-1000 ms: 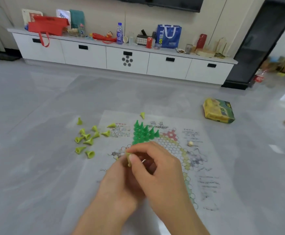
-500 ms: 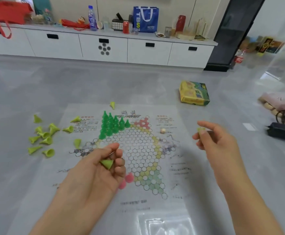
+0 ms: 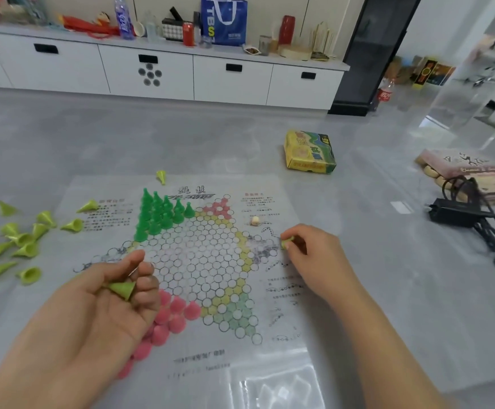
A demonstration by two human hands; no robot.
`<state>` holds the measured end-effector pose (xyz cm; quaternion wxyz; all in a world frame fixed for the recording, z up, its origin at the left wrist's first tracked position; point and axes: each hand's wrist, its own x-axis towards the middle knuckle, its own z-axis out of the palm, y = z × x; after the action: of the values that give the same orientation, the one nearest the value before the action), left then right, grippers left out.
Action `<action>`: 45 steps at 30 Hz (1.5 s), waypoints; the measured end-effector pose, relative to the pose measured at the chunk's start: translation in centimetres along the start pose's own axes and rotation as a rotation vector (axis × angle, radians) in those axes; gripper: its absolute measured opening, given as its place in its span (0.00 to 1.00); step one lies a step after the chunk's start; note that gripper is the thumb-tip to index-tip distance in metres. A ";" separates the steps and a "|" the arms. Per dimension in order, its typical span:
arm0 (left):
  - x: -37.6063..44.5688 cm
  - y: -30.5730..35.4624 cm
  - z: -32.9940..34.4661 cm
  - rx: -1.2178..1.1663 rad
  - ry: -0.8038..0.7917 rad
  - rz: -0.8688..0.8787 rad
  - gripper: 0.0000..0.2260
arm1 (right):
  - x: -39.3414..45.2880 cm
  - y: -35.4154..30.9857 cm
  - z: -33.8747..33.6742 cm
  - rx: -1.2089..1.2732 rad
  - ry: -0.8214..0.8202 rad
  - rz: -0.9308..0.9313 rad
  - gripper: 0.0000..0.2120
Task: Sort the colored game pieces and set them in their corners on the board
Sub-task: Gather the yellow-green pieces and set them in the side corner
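A printed hexagon-star board sheet (image 3: 273, 361) lies on the floor. Dark green cones (image 3: 159, 215) stand packed in its far left corner. Pink pieces (image 3: 172, 315) fill the near left corner, partly under my left hand (image 3: 99, 311). That hand lies palm up with curled fingers holding a lime cone (image 3: 122, 289). My right hand (image 3: 311, 255) pinches another lime cone (image 3: 287, 242) at the grey right corner of the board, low over the sheet. Several loose lime cones (image 3: 23, 242) lie scattered on the floor left of the sheet.
A small die (image 3: 255, 221) sits on the sheet near the red corner. One lime cone (image 3: 161, 177) lies at the sheet's far edge. A yellow game box (image 3: 309, 152), a black charger with cable (image 3: 464, 215) and a white cabinet (image 3: 228, 78) lie beyond.
My hands were joined over the board a second ago and have parted. The right hand has carried its lime cone down to the board's right corner; the left stays low with its cone.
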<state>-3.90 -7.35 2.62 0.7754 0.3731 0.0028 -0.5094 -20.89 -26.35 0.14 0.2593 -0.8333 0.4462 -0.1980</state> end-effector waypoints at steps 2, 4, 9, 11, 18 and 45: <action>-0.4 0.0 0.3 0.119 -0.041 0.014 0.25 | 0.0 0.1 0.0 0.006 -0.004 -0.005 0.08; -0.6 -0.1 0.5 0.173 -0.069 0.020 0.22 | 0.0 0.4 -0.1 0.048 0.003 0.003 0.07; -0.2 -0.2 -0.3 0.158 -0.067 -0.008 0.20 | 0.1 0.9 0.1 0.083 0.050 0.013 0.03; 0.0 -0.2 -0.5 0.152 -0.061 -0.012 0.21 | 0.1 0.8 0.2 0.099 0.068 0.008 0.03; 0.3 -0.5 -0.8 0.191 -0.062 -0.029 0.20 | 0.1 0.7 0.3 0.066 0.053 -0.023 0.02; -1.8 -0.9 3.2 -0.081 -0.099 -0.220 0.17 | -6.5 -11.1 3.2 0.088 -0.095 -0.509 0.12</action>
<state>-6.61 -7.97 5.08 0.7286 0.3132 0.0261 -0.6086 -15.38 -14.80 3.78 0.2578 -0.9151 0.2003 -0.2366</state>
